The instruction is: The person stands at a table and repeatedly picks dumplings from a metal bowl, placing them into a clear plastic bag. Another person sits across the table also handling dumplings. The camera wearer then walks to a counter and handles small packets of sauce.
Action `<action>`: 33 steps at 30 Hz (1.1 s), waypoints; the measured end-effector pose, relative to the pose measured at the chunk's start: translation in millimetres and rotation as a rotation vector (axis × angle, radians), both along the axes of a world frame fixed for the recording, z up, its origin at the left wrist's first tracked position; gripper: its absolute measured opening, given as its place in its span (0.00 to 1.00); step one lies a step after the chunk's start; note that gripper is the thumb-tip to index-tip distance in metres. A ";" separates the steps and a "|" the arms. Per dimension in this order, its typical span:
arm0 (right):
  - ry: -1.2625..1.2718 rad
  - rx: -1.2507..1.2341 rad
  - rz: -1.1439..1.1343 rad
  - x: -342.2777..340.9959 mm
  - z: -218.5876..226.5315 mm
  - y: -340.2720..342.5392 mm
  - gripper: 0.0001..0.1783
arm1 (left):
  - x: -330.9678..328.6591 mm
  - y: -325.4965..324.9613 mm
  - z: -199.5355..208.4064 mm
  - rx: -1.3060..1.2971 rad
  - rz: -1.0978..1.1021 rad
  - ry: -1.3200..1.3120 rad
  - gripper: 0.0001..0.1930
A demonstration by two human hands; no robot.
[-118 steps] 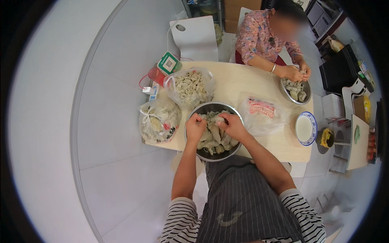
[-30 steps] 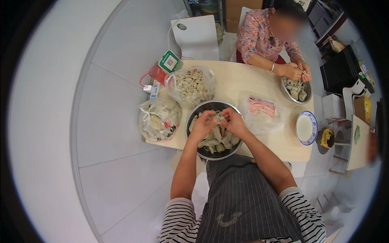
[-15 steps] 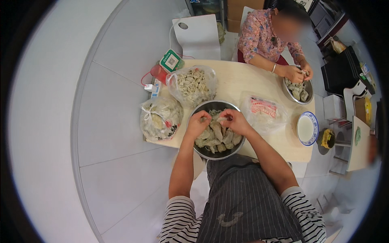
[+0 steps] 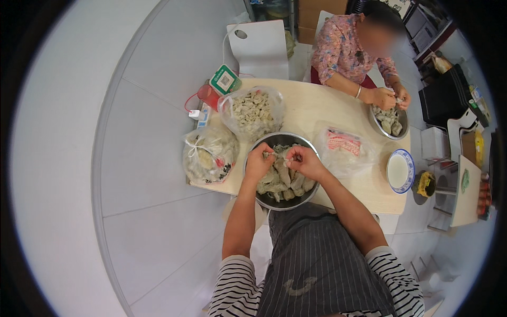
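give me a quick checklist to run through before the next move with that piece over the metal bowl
1. Both hands on one piece: left hand and right hand meet at a small pale piece - ok.
2. Hands above the steel bowl - ok.
3. Bowl fully on the table: its near rim overhangs the edge - not ok.
4. Firmness of grip on the piece - cannot tell.
5. Other person's hand apart, at the far bowl - ok.

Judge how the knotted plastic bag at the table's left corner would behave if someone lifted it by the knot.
The knotted plastic bag bulges with pale lumpy pieces, so it would probably sag and swing, floppy rather than stiff. Being packed full, it is likely fairly heavy for thin film, and the knot may strain. It sits near the table edge, so a push could slide it off.
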State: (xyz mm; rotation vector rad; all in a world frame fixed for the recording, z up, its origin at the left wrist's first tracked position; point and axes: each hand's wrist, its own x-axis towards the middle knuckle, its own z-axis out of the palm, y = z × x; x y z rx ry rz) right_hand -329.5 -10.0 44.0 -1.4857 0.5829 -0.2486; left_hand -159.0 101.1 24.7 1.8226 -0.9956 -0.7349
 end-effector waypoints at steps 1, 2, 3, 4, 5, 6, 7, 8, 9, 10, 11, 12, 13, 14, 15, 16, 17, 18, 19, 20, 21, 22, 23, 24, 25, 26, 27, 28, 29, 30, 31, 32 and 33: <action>0.006 0.020 -0.010 0.4 0.4 -1.0 0.07 | 2.3 2.7 4.9 0.026 -0.007 0.076 0.08; 0.011 0.040 -0.019 1.2 0.7 -2.6 0.07 | -1.1 1.9 8.3 -0.048 -0.048 0.121 0.09; 0.017 0.060 -0.028 2.0 1.0 -3.8 0.07 | -6.8 0.3 11.8 -0.123 -0.089 0.165 0.09; 0.017 0.054 -0.039 4.2 2.6 -2.9 0.07 | -11.1 -0.9 16.3 -0.148 -0.112 0.190 0.10; 0.018 0.047 -0.049 6.8 4.8 -1.5 0.07 | -14.8 -2.7 20.8 -0.173 -0.136 0.214 0.10; 0.019 0.041 -0.060 8.5 5.7 -0.5 0.07 | -17.2 -4.7 23.1 -0.151 -0.144 0.218 0.10; 0.044 -0.042 -0.065 8.9 4.4 -0.7 0.08 | -18.2 -6.4 24.6 -0.132 -0.150 0.222 0.10; 0.069 -0.125 -0.071 9.5 2.2 -0.8 0.08 | -16.3 -7.3 23.8 -0.089 -0.163 0.159 0.09; 0.094 -0.208 -0.078 9.6 0.4 -1.4 0.09 | -13.4 -8.2 22.1 -0.046 -0.177 0.096 0.09; 0.101 -0.292 -0.047 10.5 5.6 -2.3 0.09 | -11.2 -7.8 19.9 -0.001 -0.188 0.033 0.09; 0.109 -0.376 -0.018 11.0 17.2 -3.6 0.10 | -12.7 -8.0 23.4 0.022 -0.165 0.020 0.08; 0.116 -0.459 0.011 12.7 23.2 -4.6 0.10 | -15.7 -8.7 27.1 0.045 -0.143 0.007 0.08; 0.120 -0.520 0.020 14.8 23.1 -6.3 0.10 | -19.0 -10.5 31.7 0.067 -0.127 -0.007 0.07; 0.124 -0.581 0.030 17.6 22.5 -8.2 0.10 | -21.3 -11.5 34.8 0.044 -0.101 -0.027 0.07; 0.128 -0.642 0.040 20.4 21.7 -9.2 0.10 | -23.4 -12.2 37.4 0.021 -0.074 -0.048 0.06; 0.159 -0.595 -0.014 23.9 21.5 -9.7 0.10 | -24.7 -13.8 38.8 -0.004 -0.048 -0.068 0.06; 0.190 -0.549 -0.066 27.8 21.0 -9.4 0.09 | -23.6 -16.1 38.8 -0.028 -0.062 -0.102 0.06; 0.220 -0.501 -0.118 30.0 19.5 -10.0 0.09 | -20.8 -19.2 38.7 -0.051 -0.075 -0.137 0.06; 0.253 -0.451 -0.144 31.7 14.2 -11.4 0.09 | -19.0 -20.8 38.9 -0.074 -0.086 -0.175 0.06; 0.285 -0.400 -0.169 34.0 8.8 -12.3 0.08 | -19.1 -21.3 37.5 -0.069 -0.075 -0.161 0.05; 0.317 -0.350 -0.194 35.1 3.8 -13.8 0.08 | -19.5 -21.7 35.0 -0.063 -0.063 -0.147 0.05; 0.328 -0.326 -0.206 36.5 4.4 -13.4 0.08 | -20.0 -21.0 34.2 -0.056 -0.052 -0.131 0.05; 0.338 -0.302 -0.220 38.2 5.0 -12.7 0.08 | -20.5 -19.9 33.4 -0.040 -0.038 -0.118 0.05; 0.349 -0.279 -0.233 39.5 5.7 -12.6 0.08 | -21.2 -18.9 33.0 -0.024 -0.025 -0.105 0.05; 0.347 -0.349 -0.270 39.2 1.3 -14.5 0.08 | -21.7 -18.3 33.9 -0.009 -0.013 -0.093 0.05; 0.346 -0.420 -0.308 37.8 -4.8 -17.7 0.08 | -21.9 -18.7 33.4 -0.013 -0.014 -0.084 0.06; 0.344 -0.491 -0.345 34.5 -9.7 -20.8 0.08 | -21.8 -20.0 32.0 -0.018 -0.015 -0.075 0.06; 0.327 -0.504 -0.313 31.9 -7.8 -22.1 0.08 | -20.1 -18.9 29.0 -0.020 -0.006 -0.067 0.07; 0.310 -0.518 -0.281 27.9 -5.4 -24.2 0.08 | -17.8 -18.7 24.9 -0.068 -0.015 -0.085 0.08; 0.293 -0.531 -0.249 26.2 -3.6 -25.0 0.08 | -15.1 -19.5 19.7 -0.116 -0.024 -0.103 0.08; 0.242 -0.512 -0.196 27.0 2.7 -24.7 0.08 | -14.7 -21.7 13.9 -0.168 -0.036 -0.118 0.09; 0.209 -0.515 -0.164 28.2 6.2 -22.3 0.07 | -15.0 -22.8 7.0 -0.140 -0.047 0.004 0.10; 0.176 -0.518 -0.132 29.2 9.4 -18.3 0.07 | -15.5 -23.8 0.7 -0.113 -0.059 0.126 0.11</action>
